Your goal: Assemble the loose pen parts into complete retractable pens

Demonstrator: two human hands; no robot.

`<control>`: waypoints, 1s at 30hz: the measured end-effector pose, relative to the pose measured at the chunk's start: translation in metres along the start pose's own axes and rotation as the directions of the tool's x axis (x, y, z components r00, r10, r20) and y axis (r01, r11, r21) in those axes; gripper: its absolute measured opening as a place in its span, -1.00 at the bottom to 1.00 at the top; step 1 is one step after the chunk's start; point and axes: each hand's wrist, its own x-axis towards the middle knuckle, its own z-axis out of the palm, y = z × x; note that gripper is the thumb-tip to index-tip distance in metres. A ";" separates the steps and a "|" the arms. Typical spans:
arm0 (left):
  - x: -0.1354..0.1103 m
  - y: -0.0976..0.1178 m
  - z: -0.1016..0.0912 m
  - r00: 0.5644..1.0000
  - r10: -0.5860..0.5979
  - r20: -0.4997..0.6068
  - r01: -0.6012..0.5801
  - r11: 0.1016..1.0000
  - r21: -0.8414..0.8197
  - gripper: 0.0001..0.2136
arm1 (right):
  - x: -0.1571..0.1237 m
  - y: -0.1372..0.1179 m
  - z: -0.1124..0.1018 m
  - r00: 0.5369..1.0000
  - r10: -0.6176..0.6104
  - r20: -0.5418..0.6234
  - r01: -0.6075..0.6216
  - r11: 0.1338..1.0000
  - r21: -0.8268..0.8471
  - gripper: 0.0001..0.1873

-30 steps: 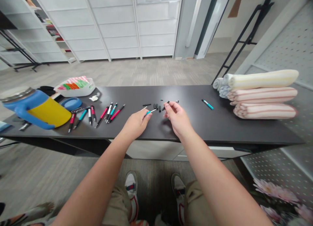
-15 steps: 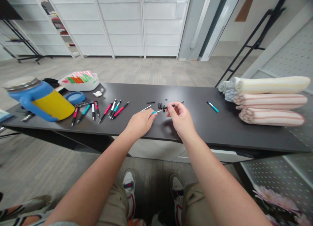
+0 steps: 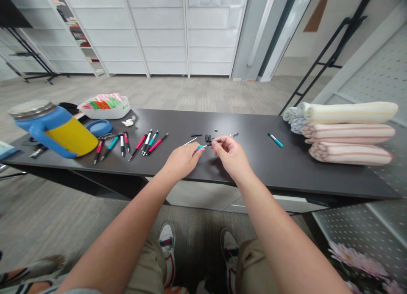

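My left hand (image 3: 182,160) pinches a teal pen part with a thin white refill (image 3: 201,147) sticking out toward the right. My right hand (image 3: 230,154) pinches a short black pen piece (image 3: 217,141) whose end meets the refill tip. Both hands hover just above the black table (image 3: 286,166). Small black pen pieces (image 3: 208,138) and a loose white refill (image 3: 190,141) lie on the table just beyond my fingers. A row of several red, teal and black pens (image 3: 140,143) lies to the left. One teal pen (image 3: 275,140) lies alone to the right.
A blue and yellow jug (image 3: 60,130) lies on its side at the table's left end, near a blue lid (image 3: 98,127) and a white tray of coloured items (image 3: 104,105). Rolled towels (image 3: 346,130) are stacked at the right end. My shoes show below the table edge.
My right hand has moved left toward my left hand, bringing the black piece up to the refill tip. The view has shifted slightly.
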 end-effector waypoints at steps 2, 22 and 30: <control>0.000 -0.001 0.000 1.000 0.014 -0.006 -0.014 1.000 -0.002 -0.68 | 0.000 0.001 0.000 0.998 0.021 0.063 -0.020 1.000 -0.018 -0.65; -0.003 -0.009 0.005 0.971 0.238 -0.020 -0.238 0.959 -0.154 -0.65 | -0.004 -0.002 -0.017 0.972 0.092 0.216 -0.050 0.980 -0.194 -0.66; 0.000 -0.013 0.008 0.964 0.263 -0.052 -0.268 0.952 -0.152 -0.73 | -0.008 -0.015 -0.014 0.979 0.007 0.202 0.090 0.880 -0.466 -0.79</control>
